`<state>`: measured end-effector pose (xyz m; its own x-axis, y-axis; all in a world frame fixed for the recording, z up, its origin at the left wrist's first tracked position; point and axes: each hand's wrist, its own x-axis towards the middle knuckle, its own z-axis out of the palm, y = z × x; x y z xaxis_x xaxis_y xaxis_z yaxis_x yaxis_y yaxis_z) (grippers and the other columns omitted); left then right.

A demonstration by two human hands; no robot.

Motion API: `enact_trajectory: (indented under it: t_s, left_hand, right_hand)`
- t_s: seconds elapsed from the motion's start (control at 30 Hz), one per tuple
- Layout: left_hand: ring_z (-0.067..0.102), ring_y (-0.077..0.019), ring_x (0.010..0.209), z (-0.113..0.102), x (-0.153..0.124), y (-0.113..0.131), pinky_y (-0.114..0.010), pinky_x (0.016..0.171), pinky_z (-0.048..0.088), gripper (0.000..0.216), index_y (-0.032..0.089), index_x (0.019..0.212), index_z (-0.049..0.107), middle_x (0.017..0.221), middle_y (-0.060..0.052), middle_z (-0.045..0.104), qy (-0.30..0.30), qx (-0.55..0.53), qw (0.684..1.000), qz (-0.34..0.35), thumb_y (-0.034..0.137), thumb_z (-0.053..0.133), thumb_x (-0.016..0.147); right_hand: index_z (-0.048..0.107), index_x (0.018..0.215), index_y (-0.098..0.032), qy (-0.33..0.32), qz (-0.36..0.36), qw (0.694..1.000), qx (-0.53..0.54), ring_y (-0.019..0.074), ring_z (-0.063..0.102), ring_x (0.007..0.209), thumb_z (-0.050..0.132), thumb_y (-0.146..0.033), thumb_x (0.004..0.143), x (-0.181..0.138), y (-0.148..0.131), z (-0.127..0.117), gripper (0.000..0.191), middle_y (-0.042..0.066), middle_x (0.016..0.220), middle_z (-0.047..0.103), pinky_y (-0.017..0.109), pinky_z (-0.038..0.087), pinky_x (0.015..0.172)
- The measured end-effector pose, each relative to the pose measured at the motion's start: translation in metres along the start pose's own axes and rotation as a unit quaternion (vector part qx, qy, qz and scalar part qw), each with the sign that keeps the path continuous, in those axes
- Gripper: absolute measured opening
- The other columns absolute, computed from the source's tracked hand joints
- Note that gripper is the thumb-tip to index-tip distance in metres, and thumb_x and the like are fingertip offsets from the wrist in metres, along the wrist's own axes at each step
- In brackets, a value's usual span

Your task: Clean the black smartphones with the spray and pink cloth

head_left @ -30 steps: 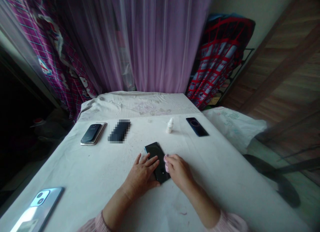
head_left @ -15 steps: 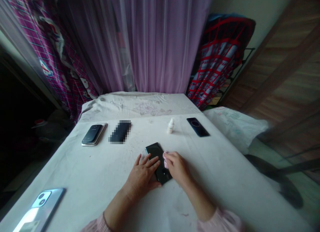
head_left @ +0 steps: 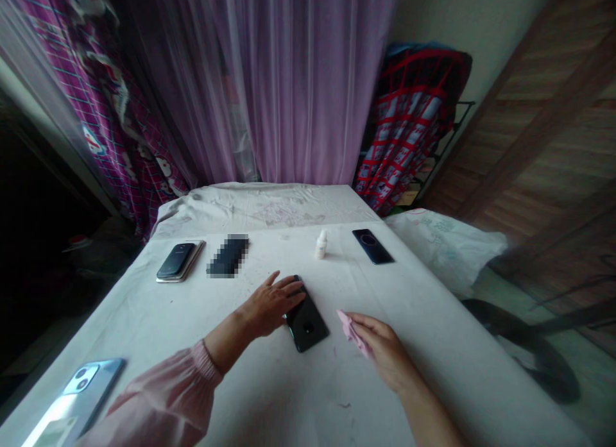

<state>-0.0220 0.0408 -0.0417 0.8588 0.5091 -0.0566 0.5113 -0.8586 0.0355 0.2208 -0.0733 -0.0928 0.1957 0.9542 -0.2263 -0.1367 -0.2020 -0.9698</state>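
A black smartphone (head_left: 308, 322) lies on the white-covered table in front of me. My left hand (head_left: 273, 301) rests on its upper left part, fingers stretched out across the edge and the thumb raised. To the right of the phone, my right hand (head_left: 380, 344) pinches a small pink cloth (head_left: 353, 335), held apart from the phone. Beyond the phone stands a small white bottle (head_left: 321, 245) with a nozzle top.
Another dark phone (head_left: 373, 246) lies at the right edge. Two stacked phones (head_left: 179, 261) and a pixelated dark object (head_left: 230, 256) are at the far left. A silver-blue phone (head_left: 79, 396) lies at near left. Purple curtains (head_left: 308, 88) hang behind the table (head_left: 216, 383).
My right hand has moved off the phone to the right and nearer to me with the pink cloth. My left hand has slid up toward the phone's far end. The view has shifted slightly.
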Motion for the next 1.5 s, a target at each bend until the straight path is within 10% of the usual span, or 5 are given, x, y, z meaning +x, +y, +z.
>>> enact_trajectory:
  t_s: [0.3,0.53,0.83,1.07,1.5]
  left_hand:
    - [0.042,-0.0356,0.131,-0.005,0.037,-0.025,-0.056,0.113,0.011,0.086,0.019,0.130,0.050,0.133,-0.015,0.058,-0.068,0.037,0.996,0.048,0.044,0.084,0.055]
    - [0.060,-0.0311,0.103,-0.008,0.021,-0.021,-0.049,0.105,0.028,0.074,0.020,0.111,0.061,0.107,-0.011,0.066,-0.040,0.035,0.993,-0.108,0.063,0.079,0.053]
    - [0.058,-0.0305,0.103,0.040,-0.036,0.042,-0.045,0.093,0.042,0.065,0.016,0.127,0.053,0.112,-0.014,0.062,0.121,-0.018,0.957,-0.264,0.053,0.068,0.075]
    - [0.057,-0.0315,0.107,0.074,-0.056,0.044,-0.055,0.106,0.031,0.070,0.019,0.129,0.052,0.113,-0.012,0.062,0.218,-0.045,0.946,-0.236,0.058,0.066,0.073]
    - [0.055,-0.0328,0.109,0.073,-0.045,0.054,-0.057,0.106,0.029,0.074,0.018,0.125,0.055,0.113,-0.014,0.061,0.227,-0.061,0.937,-0.257,0.066,0.065,0.071]
  right_hand:
    - [0.076,0.090,-0.020,-0.016,0.026,0.982,0.187,0.0215,0.068,0.079,0.085,-0.041,0.056,0.007,0.006,-0.013,0.041,0.009,0.085,0.074,0.029,0.050,0.064]
    - [0.077,0.086,-0.021,-0.004,0.032,0.977,0.212,0.0201,0.067,0.076,0.087,-0.041,0.053,0.006,0.004,-0.011,0.040,0.009,0.086,0.075,0.026,0.049,0.061]
    - [0.072,0.104,-0.020,0.052,-0.088,0.994,-0.026,0.0223,0.067,0.087,0.074,-0.046,0.067,0.026,-0.003,0.009,0.045,0.010,0.103,0.073,0.034,0.052,0.078]
    - [0.071,0.107,-0.021,0.075,-0.337,0.866,-0.363,0.0207,0.063,0.098,0.042,-0.020,0.088,0.048,0.000,0.032,0.035,0.009,0.106,0.071,0.035,0.050,0.089]
    - [0.057,0.131,-0.018,-0.022,-0.409,0.753,-0.515,0.0221,0.053,0.112,0.037,-0.011,0.092,0.022,0.016,0.070,0.044,0.007,0.122,0.065,0.038,0.045,0.099]
